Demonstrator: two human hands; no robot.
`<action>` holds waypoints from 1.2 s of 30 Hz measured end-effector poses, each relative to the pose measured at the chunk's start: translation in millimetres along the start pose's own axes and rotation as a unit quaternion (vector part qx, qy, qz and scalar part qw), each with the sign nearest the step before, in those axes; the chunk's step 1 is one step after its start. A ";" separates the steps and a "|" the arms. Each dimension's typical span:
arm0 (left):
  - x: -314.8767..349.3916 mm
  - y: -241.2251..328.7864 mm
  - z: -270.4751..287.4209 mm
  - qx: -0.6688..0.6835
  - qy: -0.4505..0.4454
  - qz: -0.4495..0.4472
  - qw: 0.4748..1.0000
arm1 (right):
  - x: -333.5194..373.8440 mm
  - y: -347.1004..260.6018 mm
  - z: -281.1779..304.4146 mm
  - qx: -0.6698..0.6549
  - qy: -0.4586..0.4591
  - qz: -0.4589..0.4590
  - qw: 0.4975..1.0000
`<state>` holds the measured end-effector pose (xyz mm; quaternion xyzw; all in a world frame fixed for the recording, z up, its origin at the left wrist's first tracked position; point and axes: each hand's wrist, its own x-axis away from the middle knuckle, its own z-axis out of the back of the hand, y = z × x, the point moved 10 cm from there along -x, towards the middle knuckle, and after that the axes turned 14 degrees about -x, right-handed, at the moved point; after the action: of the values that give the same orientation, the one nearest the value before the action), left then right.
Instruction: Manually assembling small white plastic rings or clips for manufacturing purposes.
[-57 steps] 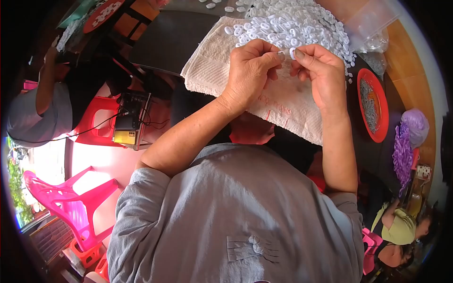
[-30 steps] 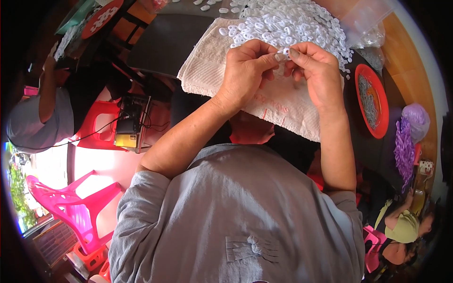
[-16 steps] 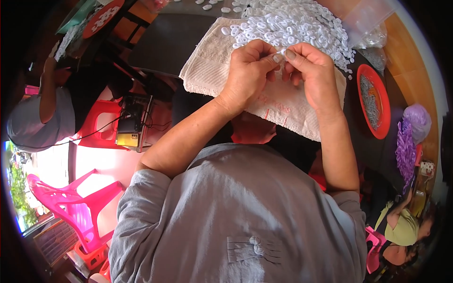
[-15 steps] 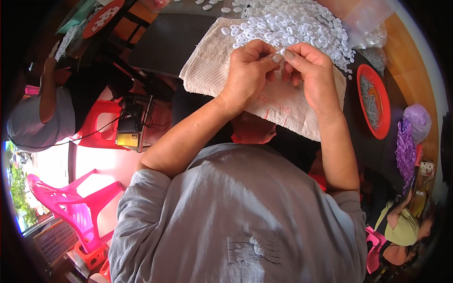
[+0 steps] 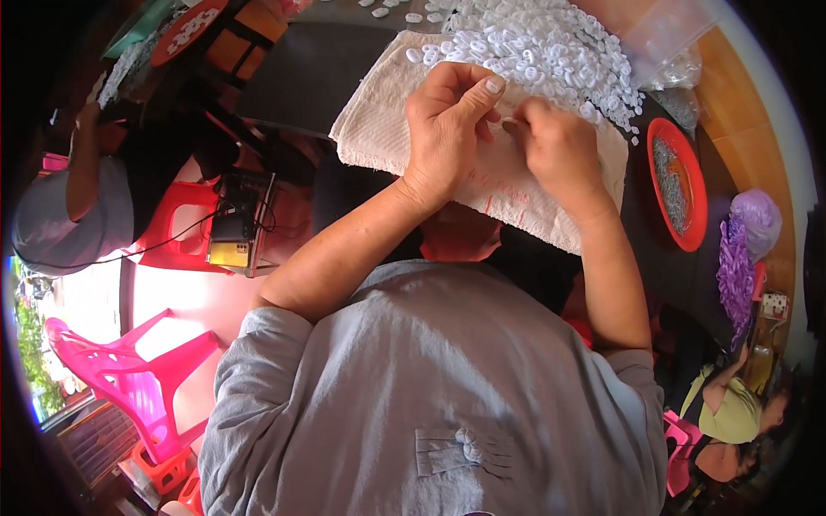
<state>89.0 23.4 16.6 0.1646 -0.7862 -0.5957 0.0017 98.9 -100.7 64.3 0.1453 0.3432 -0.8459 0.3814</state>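
Both my hands meet over the cream woven cloth [image 5: 387,129] spread on the dark counter [image 5: 301,77], near its front edge. My left hand [image 5: 447,120] is curled, thumb pressed toward the forefinger, and my right hand [image 5: 559,146] is closed the same way just beside it, knuckles nearly touching. Between the two grips sits one small white plastic ring piece [image 5: 508,120], pinched from both sides; mostly hidden by fingers, so exact hold is hard to tell. Hands held up close together, probably so the tiny part stays steady while worked. The heap of white plastic ring pieces [image 5: 542,52] lies on the far part of the cloth, right behind my fingers, close for picking. A red round tray of grey metal bits [image 5: 680,185] sits toward the counter's right edge, apart from the cloth. Purple bundle [image 5: 740,258] further right. Another person in a grey shirt [image 5: 60,215] sits off to the left.
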 end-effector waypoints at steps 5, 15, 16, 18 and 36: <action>2.2 3.9 0.2 -0.007 -0.008 -0.036 0.999 | -1.0 -8.1 -15.6 0.125 -0.068 0.002 0.990; -5.8 15.7 -4.4 0.081 -0.073 -0.164 0.980 | -8.7 -4.3 -24.1 0.127 -0.111 0.000 0.986; 2.3 39.1 -6.3 0.081 -0.089 -0.286 0.951 | -8.4 -5.3 -25.4 0.127 -0.111 0.001 0.986; 1.3 24.7 -3.0 0.043 -0.040 -0.152 0.987 | -6.5 -6.4 -27.4 0.110 -0.109 0.001 0.988; 9.0 4.3 -41.6 -0.185 -0.188 -0.110 0.958 | 23.7 46.4 5.8 -0.410 -0.095 -0.288 0.860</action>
<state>87.6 -16.9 30.9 0.1319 -0.6259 -0.7471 -0.1810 117.8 -139.6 34.7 -0.2102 0.6477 -0.7106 0.1771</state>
